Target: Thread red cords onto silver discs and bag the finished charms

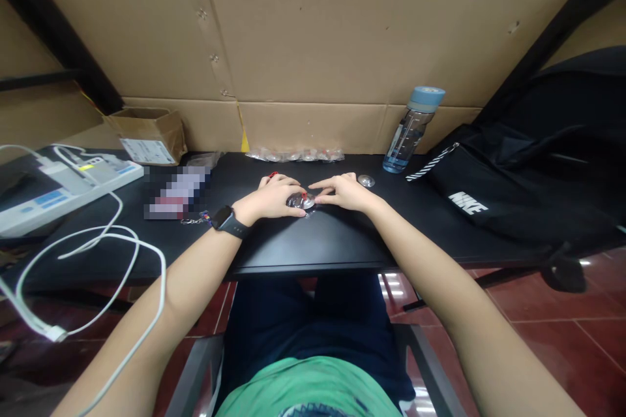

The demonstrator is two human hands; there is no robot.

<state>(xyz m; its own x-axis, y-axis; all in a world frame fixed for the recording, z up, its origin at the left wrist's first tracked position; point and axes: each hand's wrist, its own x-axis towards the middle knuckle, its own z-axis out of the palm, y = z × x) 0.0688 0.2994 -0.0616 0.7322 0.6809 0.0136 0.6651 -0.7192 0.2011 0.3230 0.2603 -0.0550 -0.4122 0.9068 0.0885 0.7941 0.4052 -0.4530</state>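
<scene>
A small shiny clear-plastic packet with dark and red parts lies on the black desk between my hands. Its contents are too small and blurred to name. My left hand, wearing a black watch, holds it from the left with the fingers curved over and the thumb along the near side. From the right, my right hand pinches at its edge with the thumb and fingers. Just beyond my right hand sits a small round, shiny metallic-looking disc. Something red shows behind my left fingers.
Clear packets line the back edge. A blue-capped bottle and black Nike bag stand right. Left are an open cardboard box, a blurred-out item, a power strip and a white cable crossing my left arm.
</scene>
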